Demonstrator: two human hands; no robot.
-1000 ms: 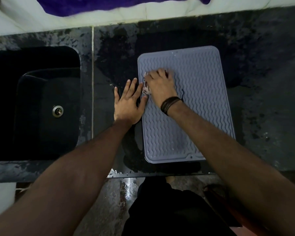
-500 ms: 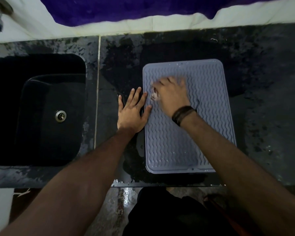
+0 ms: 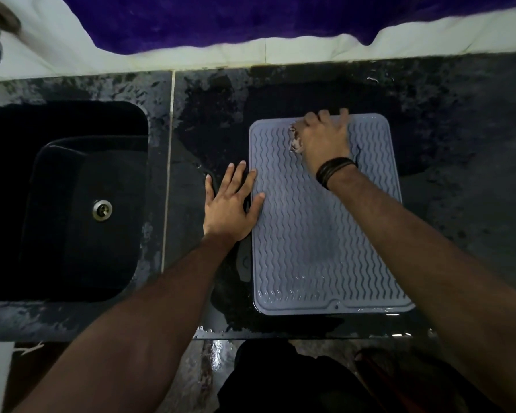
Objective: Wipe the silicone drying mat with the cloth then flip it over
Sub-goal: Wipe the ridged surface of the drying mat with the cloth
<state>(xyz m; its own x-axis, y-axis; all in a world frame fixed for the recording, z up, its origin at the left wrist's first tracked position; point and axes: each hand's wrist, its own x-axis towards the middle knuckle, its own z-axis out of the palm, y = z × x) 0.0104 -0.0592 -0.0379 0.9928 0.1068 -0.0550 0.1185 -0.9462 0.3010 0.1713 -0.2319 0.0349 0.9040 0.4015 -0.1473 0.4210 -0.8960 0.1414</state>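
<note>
right hand (image 3: 323,141) fingers curled, pressing cloth (image 3: 295,141) at mat (image 3: 325,234) far edge | left hand (image 3: 231,204) splayed flat, pinning nothing but mat's side | risk: wet counter (image 3: 459,204), mat may slide

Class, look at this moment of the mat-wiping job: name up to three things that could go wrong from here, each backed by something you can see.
1. The right hand wipes with the cloth at the far edge of the mat; a further push may run it off onto the counter.
2. The left hand pins only the mat's left edge, so the mat might slide or buckle.
3. Water glints along the mat's near edge; flipping could spill it.
</note>
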